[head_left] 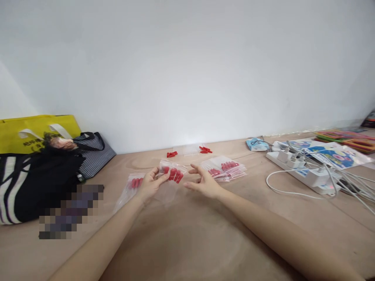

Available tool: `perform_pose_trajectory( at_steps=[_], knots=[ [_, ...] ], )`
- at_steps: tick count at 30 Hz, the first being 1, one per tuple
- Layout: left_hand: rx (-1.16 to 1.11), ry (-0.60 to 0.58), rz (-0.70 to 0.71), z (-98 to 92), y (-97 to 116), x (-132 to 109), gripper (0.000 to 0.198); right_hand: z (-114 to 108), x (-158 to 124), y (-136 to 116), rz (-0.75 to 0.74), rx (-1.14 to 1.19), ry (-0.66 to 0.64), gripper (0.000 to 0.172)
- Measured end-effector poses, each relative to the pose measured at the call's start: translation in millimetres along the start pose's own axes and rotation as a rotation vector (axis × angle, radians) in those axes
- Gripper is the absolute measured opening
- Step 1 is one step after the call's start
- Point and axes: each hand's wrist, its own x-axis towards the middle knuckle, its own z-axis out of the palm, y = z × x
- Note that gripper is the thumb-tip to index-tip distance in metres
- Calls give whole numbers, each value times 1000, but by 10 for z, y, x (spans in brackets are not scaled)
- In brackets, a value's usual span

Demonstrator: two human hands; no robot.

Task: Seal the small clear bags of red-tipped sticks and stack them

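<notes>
My left hand [152, 182] pinches a clear zip bag [173, 174] between thumb and fingers, with several small red pieces inside. To its right, my right hand [206, 182] has its fingers apart and holds nothing; its fingertips are close to that bag. Under and left of my left hand lies another clear bag [129, 191] with red pieces. A stack of filled clear bags [228, 168] lies just beyond my right hand. Nearer the wall are two small heaps of loose red pieces, a left heap [172, 154] and a right heap [205, 150], with flat clear bags [191, 150] between them.
A white power strip [301, 173] with plugged chargers and tangled white cables [348, 187] takes up the right side. A blue face mask [257, 144] and printed sheets [334, 154] lie behind it. Black, striped and yellow bags [41, 125] crowd the left. A wall borders the table's back.
</notes>
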Motion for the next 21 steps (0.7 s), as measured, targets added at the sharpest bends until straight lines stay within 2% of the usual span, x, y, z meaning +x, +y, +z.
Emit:
perform_pose_trajectory(
  at_steps=[2, 4, 6, 8, 11, 13, 17, 19, 21],
  knots=[
    [-8, 4, 119, 93, -14, -18, 47, 39, 72, -93, 20, 104, -96, 65],
    [20, -11, 250, 154, -35, -30, 42, 50, 119, -148, -63, 90, -127, 45],
    [76, -43, 345, 186, -70, -45, 36, 38, 138, -144, -189, -16, -79, 23],
    [163, -61, 397, 203, -115, -71, 32, 14, 136, -85, -303, -144, 6, 13],
    [366, -49, 485, 234, -178, -125, 35, -21, 119, 50, -420, -280, 99, 17],
    [512, -16, 553, 261, -203, -155, 37, -33, 110, 133, -480, -352, 107, 20],
    [664, 36, 712, 273, -254, -157, 22, -46, 98, 248, -550, -506, 21, 26],
    [700, 10, 775, 242, -292, -135, 19, -60, 86, 285, -538, -586, -13, 31],
    [732, -41, 773, 198, -331, -116, 15, -80, 67, 304, -510, -676, -36, 34]
  ],
)
